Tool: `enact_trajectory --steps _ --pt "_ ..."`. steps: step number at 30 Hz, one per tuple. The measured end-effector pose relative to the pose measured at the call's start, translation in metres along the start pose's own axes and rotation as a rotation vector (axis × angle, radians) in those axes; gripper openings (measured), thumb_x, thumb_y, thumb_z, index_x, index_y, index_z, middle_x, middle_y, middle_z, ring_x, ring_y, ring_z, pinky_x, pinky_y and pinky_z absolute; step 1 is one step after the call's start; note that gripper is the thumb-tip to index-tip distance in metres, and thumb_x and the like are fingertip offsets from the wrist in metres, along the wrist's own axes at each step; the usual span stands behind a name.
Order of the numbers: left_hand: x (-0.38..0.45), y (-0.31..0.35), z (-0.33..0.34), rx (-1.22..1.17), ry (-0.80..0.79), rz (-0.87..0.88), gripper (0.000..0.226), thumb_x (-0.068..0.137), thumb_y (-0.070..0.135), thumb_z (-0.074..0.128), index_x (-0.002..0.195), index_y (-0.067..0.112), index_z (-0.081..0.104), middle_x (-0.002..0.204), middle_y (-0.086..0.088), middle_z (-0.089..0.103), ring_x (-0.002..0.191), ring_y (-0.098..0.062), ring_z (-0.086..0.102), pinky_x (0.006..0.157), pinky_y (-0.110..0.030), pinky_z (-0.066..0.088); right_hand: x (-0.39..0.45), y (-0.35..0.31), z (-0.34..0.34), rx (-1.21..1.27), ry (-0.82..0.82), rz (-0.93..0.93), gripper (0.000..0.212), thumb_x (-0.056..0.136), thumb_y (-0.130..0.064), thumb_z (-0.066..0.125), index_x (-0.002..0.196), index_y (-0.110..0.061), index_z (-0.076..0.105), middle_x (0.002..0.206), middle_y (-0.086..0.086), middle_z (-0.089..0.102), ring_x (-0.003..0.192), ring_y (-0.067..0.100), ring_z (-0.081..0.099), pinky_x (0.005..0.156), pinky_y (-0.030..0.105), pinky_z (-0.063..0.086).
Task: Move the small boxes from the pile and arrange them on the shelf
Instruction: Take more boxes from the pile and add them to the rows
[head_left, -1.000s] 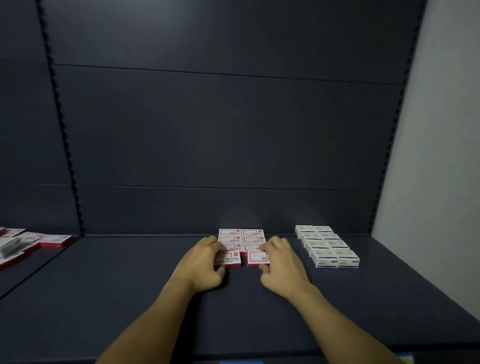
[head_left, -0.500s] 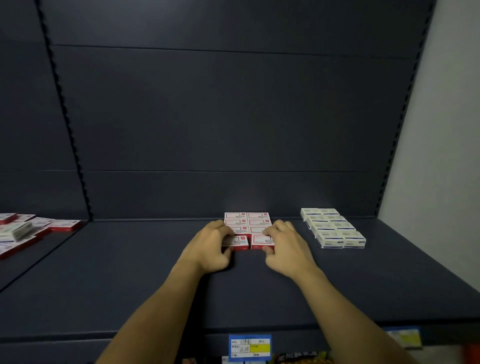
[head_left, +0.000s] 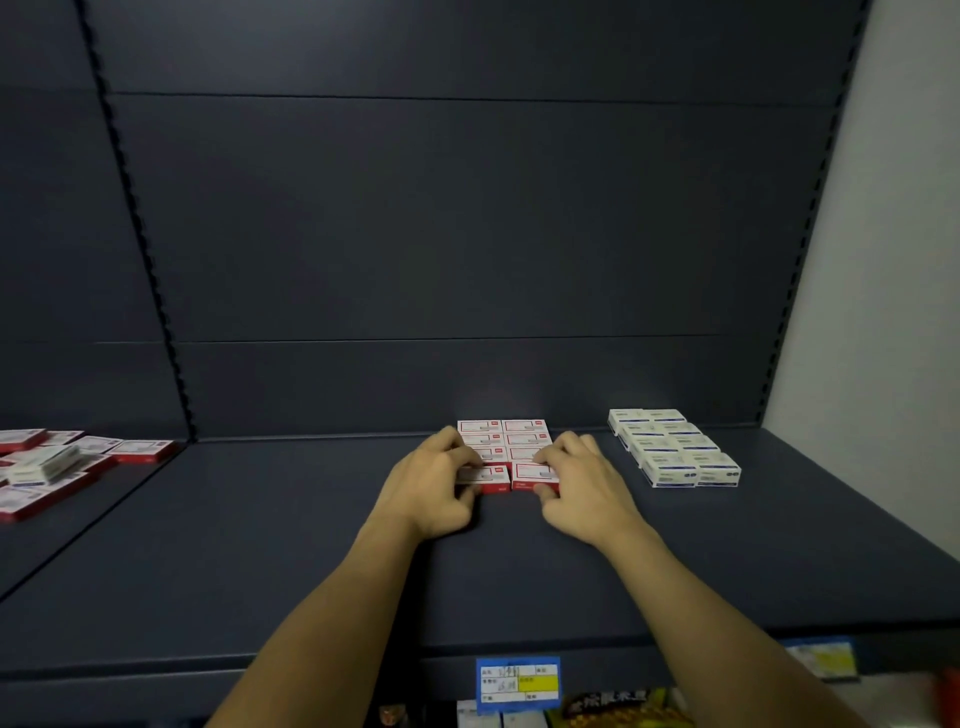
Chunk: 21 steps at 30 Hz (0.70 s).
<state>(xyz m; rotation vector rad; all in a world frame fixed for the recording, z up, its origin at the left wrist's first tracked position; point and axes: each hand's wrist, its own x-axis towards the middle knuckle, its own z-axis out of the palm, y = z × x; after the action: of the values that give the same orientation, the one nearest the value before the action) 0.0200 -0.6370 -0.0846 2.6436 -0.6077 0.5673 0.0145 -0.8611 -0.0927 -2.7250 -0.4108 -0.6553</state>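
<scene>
Two red-and-white boxes are being set down as the front row of a two-wide block mid-shelf (head_left: 260, 561). The left box (head_left: 487, 478) is being pinched by the left hand (head_left: 434, 486), the right box (head_left: 535, 476) by the right hand (head_left: 582, 486), fingers on top, thumbs at the front edge. Long axes are lying left-right, labels up, red edge facing outward. Next, seemingly, both are to be released flush and the loose pile (head_left: 52, 467) at far left revisited.

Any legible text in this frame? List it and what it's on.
No text reads clearly enough to quote.
red-and-white boxes: printed labels, too small and blurred.
white-and-blue boxes: print on tops and fronts, unreadable.
blue-and-yellow price tag on the shelf edge: handwritten digits, blurred.
second tag, at right: blurred.
dark packet below: lettering illegible.
loose pile, at left: blurred.
</scene>
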Motion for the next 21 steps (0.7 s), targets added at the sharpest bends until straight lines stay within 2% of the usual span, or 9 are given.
enact_trajectory --steps 4,7,11,21 --pt "-0.0002 -0.001 0.0 -0.078 -0.018 -0.021 0.042 0.081 0.033 0.059 0.121 0.022 0.065 0.115 0.013 0.048 0.103 -0.014 0.059 0.092 -0.035 0.053 -0.0003 0.0008 -0.0005 0.035 -0.015 -0.009 0.043 0.086 -0.029 0.064 0.128 -0.02 0.061 0.117 -0.007 0.049 0.113 0.016 0.043 0.1 0.034 0.044" --pt "0.0007 -0.0024 0.0012 -0.104 -0.018 -0.028 0.04 0.083 0.03 0.064 0.122 0.019 0.062 0.117 0.012 0.048 0.107 -0.013 0.057 0.096 -0.033 0.05 -0.0009 0.0002 -0.0011 0.085 0.0 -0.016 0.043 0.085 -0.024 0.066 0.127 -0.016 0.06 0.117 -0.004 0.05 0.113 0.017 0.046 0.102 0.031 0.042" --pt "0.0017 -0.0042 0.0024 -0.122 -0.018 -0.036 0.041 0.083 0.03 0.066 0.123 0.019 0.059 0.118 0.012 0.047 0.108 -0.012 0.056 0.098 -0.032 0.049 -0.0004 -0.0003 -0.0016 0.122 0.024 0.002 0.045 0.084 -0.022 0.067 0.126 -0.01 0.057 0.118 0.001 0.052 0.112 0.02 0.052 0.102 0.032 0.044" --pt "0.0037 -0.0054 0.0057 -0.117 0.007 -0.063 0.042 0.086 0.032 0.066 0.124 0.017 0.057 0.114 0.013 0.044 0.102 -0.011 0.054 0.093 -0.033 0.051 -0.0001 0.0002 -0.0006 0.139 0.038 0.028 0.042 0.087 -0.024 0.068 0.124 -0.01 0.056 0.119 0.001 0.051 0.111 0.018 0.054 0.098 0.028 0.044"
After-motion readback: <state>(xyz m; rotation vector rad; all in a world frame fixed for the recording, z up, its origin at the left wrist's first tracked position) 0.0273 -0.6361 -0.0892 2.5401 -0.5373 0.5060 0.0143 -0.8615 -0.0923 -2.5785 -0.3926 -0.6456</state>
